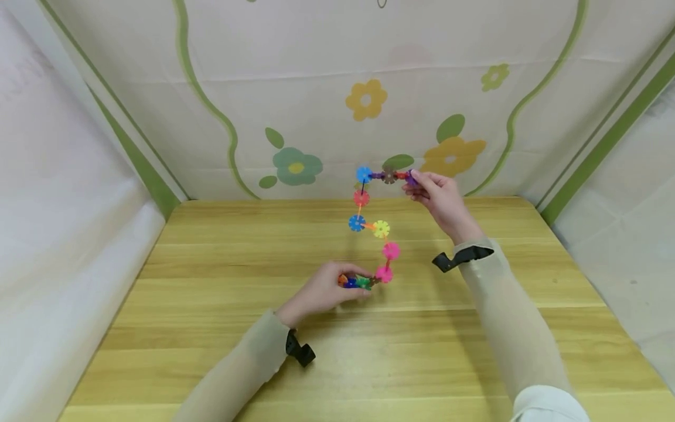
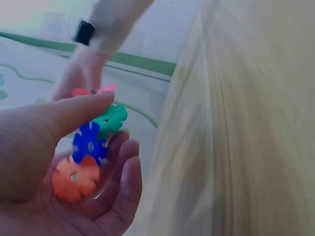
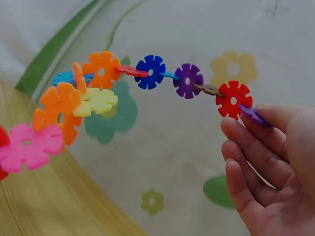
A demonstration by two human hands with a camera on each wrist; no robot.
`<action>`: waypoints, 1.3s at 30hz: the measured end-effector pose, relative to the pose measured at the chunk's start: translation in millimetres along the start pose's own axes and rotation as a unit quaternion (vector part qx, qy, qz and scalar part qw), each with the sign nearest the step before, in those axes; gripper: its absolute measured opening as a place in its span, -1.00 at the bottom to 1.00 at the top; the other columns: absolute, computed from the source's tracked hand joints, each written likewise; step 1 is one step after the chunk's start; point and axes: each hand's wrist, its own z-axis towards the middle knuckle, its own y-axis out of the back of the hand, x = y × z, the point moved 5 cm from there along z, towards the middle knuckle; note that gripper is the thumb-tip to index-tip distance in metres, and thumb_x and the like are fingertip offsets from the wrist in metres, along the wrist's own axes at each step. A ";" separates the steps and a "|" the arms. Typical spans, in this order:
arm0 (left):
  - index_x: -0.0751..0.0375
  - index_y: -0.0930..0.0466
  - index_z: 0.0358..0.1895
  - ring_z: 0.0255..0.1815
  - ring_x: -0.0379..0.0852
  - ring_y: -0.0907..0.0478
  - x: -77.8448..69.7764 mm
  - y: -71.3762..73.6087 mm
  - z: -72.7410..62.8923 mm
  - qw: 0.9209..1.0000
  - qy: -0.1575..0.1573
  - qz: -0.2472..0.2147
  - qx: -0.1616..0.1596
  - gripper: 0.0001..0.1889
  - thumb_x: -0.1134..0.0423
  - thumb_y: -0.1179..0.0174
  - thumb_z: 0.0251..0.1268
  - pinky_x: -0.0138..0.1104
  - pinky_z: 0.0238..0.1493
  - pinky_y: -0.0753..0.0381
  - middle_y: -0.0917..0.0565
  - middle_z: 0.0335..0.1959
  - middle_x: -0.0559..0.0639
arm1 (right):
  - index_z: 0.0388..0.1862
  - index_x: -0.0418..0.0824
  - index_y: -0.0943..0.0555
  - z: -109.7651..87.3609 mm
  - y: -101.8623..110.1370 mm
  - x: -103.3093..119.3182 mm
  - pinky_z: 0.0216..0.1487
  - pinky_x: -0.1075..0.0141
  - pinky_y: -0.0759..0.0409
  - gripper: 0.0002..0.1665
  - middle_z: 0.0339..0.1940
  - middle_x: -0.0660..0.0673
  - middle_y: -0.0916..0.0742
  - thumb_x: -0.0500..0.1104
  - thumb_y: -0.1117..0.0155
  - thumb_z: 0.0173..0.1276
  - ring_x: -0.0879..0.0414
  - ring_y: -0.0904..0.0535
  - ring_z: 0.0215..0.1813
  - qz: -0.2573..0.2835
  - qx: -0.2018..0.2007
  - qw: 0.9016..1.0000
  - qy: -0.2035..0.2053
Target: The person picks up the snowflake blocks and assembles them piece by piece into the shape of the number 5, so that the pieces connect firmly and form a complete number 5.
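Note:
A chain of colourful plastic snowflake discs, slotted edge to edge, hangs in a zigzag between both hands above the table. At its upper end, my right hand (image 1: 445,205) pinches a purple disc (image 3: 253,115) between thumb and fingers, beside a red disc (image 3: 234,100). My left hand (image 1: 321,290) holds the lower end with thumb on top and fingers curled beneath. Within that grip, the left wrist view shows a green disc (image 2: 112,119), a dark blue disc (image 2: 89,145) and an orange disc (image 2: 74,183) in the palm. Pink discs (image 1: 391,251) and a yellow disc (image 1: 381,228) form the middle stretch.
The wooden table (image 1: 211,340) lies under the hands. A pale cloth backdrop (image 1: 295,53) with printed flowers rises behind its far edge, and white cloth walls (image 1: 63,193) flank it. Black straps (image 1: 464,257) circle both wrists.

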 end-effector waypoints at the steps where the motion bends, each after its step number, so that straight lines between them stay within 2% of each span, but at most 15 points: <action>1: 0.01 -0.69 0.15 -0.38 -0.20 -0.51 0.9 0.4 -2.4 1.000 0.000 -0.008 -0.001 -0.63 0.10 -0.44 0.31 -0.32 -0.35 -0.55 -0.67 -0.09 -0.17 | 0.00 -0.47 -0.64 3.3 3.5 -6.2 -0.05 0.31 -0.65 -0.52 -0.19 -0.18 -0.78 -0.01 -0.30 0.50 0.02 -0.68 -0.13 0.000 -0.003 1.000 -0.012; 3: 0.10 -0.64 0.13 -0.26 -0.13 -0.57 4.1 1.4 -7.3 0.999 0.004 -0.037 0.003 -0.64 0.14 -0.43 0.32 -0.29 -0.21 -0.59 -0.68 -0.13 -0.11 | 0.00 -0.41 -0.67 8.6 10.4 -17.8 -0.03 0.32 -0.64 -0.56 -0.18 -0.15 -0.77 0.00 -0.30 0.51 0.02 -0.67 -0.10 0.002 -0.005 0.999 -0.032; 8: 0.19 -0.51 0.05 -0.26 0.11 -0.59 13.4 6.7 -15.2 0.995 0.020 -0.097 0.008 -0.73 0.22 -0.33 0.43 -0.25 -0.24 -0.55 -0.71 -0.23 0.15 | -0.06 -0.32 -0.72 15.7 25.0 -39.6 -0.05 0.31 -0.64 -0.64 -0.18 -0.15 -0.76 -0.02 -0.29 0.52 0.02 -0.65 -0.10 0.012 -0.004 0.999 -0.052; 11: 0.18 -0.53 0.01 -0.27 0.10 -0.57 17.0 10.2 -14.7 0.995 0.028 -0.093 0.001 -0.79 0.20 -0.28 0.48 -0.27 -0.27 -0.50 -0.72 -0.20 0.19 | -0.09 -0.31 -0.74 17.7 27.5 -49.6 -0.06 0.31 -0.64 -0.64 -0.17 -0.15 -0.76 -0.01 -0.30 0.51 0.02 -0.65 -0.10 0.010 -0.001 0.998 -0.065; 18: 0.13 -0.71 -0.15 -0.27 -0.11 -0.53 23.5 14.0 -12.5 0.998 0.049 -0.035 -0.008 -0.87 0.15 -0.32 0.43 -0.29 -0.25 -0.55 -0.67 -0.25 -0.01 | 0.09 -0.48 -0.63 19.7 24.2 -70.2 -0.08 0.34 -0.66 -0.49 -0.18 -0.15 -0.76 -0.03 -0.32 0.49 0.05 -0.68 -0.11 -0.007 -0.004 0.995 -0.100; 23: 0.06 -0.81 -0.13 -0.29 -0.11 -0.46 28.3 16.9 -14.6 0.997 0.068 -0.032 0.000 -0.82 0.08 -0.29 0.46 -0.26 -0.28 -0.50 -0.70 -0.19 0.01 | -0.04 -0.36 -0.71 20.7 24.4 -80.5 -0.08 0.35 -0.65 -0.67 -0.20 -0.14 -0.76 -0.08 -0.34 0.49 0.09 -0.68 -0.16 -0.005 0.000 0.994 -0.109; 26: 0.03 -0.81 -0.09 -0.28 -0.10 -0.48 31.5 18.0 -14.9 0.997 0.076 -0.034 -0.001 -0.82 0.08 -0.29 0.46 -0.25 -0.27 -0.52 -0.73 -0.16 -0.02 | -0.12 -0.26 -0.76 22.3 26.2 -86.2 0.03 0.28 -0.64 -0.76 -0.19 -0.14 -0.75 -0.09 -0.37 0.47 0.10 -0.67 -0.16 -0.009 -0.002 0.993 -0.115; 28: 0.08 -0.78 -0.04 -0.25 -0.10 -0.53 33.3 18.6 -15.4 0.996 0.083 -0.040 -0.006 -0.80 0.09 -0.31 0.44 -0.25 -0.26 -0.56 -0.72 -0.17 -0.03 | -0.14 -0.24 -0.77 24.0 27.8 -90.3 0.10 0.23 -0.62 -0.80 -0.19 -0.14 -0.76 -0.11 -0.39 0.45 0.08 -0.67 -0.14 -0.014 -0.006 0.993 -0.115; 34: 0.20 -0.70 0.05 -0.24 -0.02 -0.64 37.6 18.6 -17.0 0.992 0.107 -0.070 -0.015 -0.75 0.17 -0.32 0.44 -0.24 -0.32 -0.61 -0.73 -0.22 -0.04 | -0.11 -0.28 -0.76 28.1 32.2 -100.0 0.28 0.03 -0.50 -0.74 -0.18 -0.09 -0.78 -0.09 -0.45 0.40 -0.10 -0.66 0.06 -0.073 -0.016 0.990 -0.122; 39: 0.17 -0.76 0.04 -0.23 -0.09 -0.64 38.8 19.7 -17.5 0.994 0.101 -0.048 -0.010 -0.78 0.19 -0.20 0.54 -0.26 -0.25 -0.62 -0.74 -0.17 -0.06 | 0.10 -0.37 -0.68 28.7 36.4 -106.0 0.22 0.09 -0.56 -0.53 -0.03 -0.17 -0.77 -0.03 -0.42 0.42 -0.11 -0.64 0.13 -0.147 0.012 0.979 -0.141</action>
